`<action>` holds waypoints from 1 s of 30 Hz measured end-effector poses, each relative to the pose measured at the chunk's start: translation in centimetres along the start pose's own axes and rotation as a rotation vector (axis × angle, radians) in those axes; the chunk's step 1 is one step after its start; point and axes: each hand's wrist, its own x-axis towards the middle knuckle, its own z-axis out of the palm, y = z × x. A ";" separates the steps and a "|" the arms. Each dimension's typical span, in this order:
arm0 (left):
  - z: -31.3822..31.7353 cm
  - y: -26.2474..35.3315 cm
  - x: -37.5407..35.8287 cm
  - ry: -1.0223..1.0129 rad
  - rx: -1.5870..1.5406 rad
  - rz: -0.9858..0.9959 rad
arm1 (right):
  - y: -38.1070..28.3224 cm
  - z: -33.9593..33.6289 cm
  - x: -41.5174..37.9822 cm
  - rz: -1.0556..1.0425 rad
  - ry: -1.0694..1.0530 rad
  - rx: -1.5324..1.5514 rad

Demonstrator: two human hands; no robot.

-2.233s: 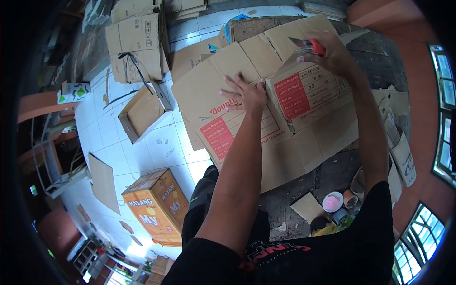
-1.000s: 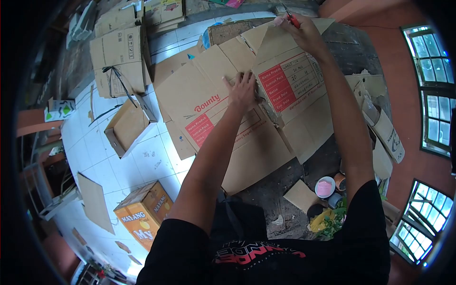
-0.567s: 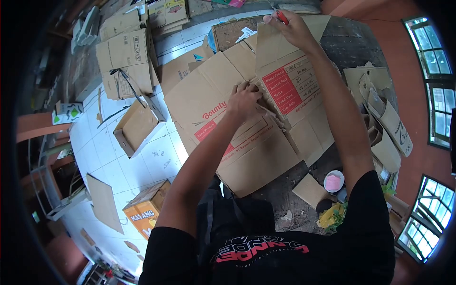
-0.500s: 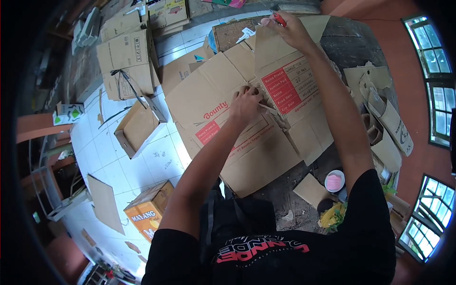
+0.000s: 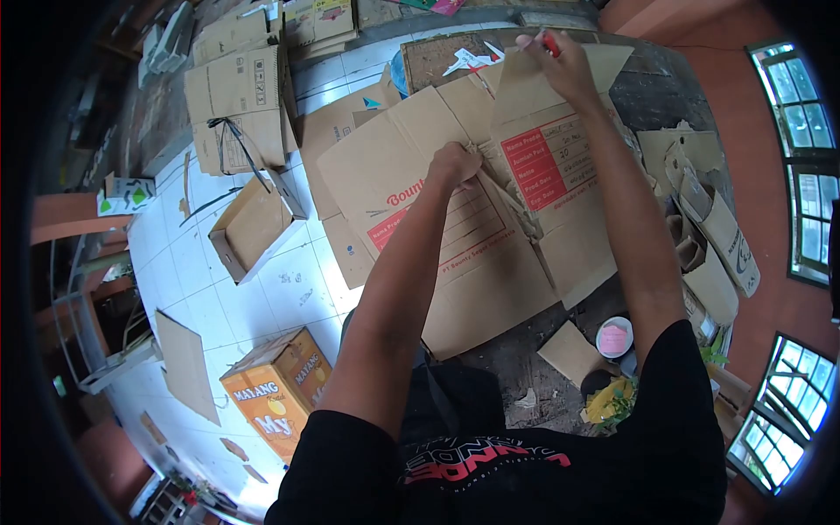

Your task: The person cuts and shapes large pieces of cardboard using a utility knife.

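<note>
A large flattened cardboard box (image 5: 477,302), printed "Bounty" in red, lies across the dark wooden surface in front of me. Along its middle runs a torn, ragged seam, and a second panel (image 5: 573,249) with a red label lies right of it. My left hand (image 5: 457,164) is closed at the top of this seam, gripping the cardboard edge; its fingertips are partly hidden. Higher up, my right hand (image 5: 567,68) is closed round a small red object (image 5: 550,44), whose kind I cannot make out. Its thumb rests by the raised flap (image 5: 525,83).
Tied flattened cardboard (image 5: 232,105) stands at the upper left, with an open shallow box (image 5: 254,223) below it on the tiles. An orange "Mayang" carton (image 5: 276,389) sits lower left. Folded cardboard pieces (image 5: 713,227) lie at right. Near my body is a white cup (image 5: 614,336).
My left hand has turned and closed more at the seam. My right hand has shifted slightly right with the flap, and the cardboard has moved a little right.
</note>
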 end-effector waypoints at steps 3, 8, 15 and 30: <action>1.4 1.0 0.2 0.213 0.322 -0.009 | -1.1 -1.9 0.4 0.210 0.000 0.175; 3.6 0.4 2.0 0.373 0.388 0.025 | 0.0 0.4 0.0 -0.146 0.038 -0.025; 3.3 -1.9 4.2 0.237 0.390 0.140 | -0.1 3.7 -2.9 -0.085 0.144 0.097; 4.4 -0.3 2.3 0.424 0.489 0.143 | 2.8 2.7 -21.7 1.181 0.063 0.045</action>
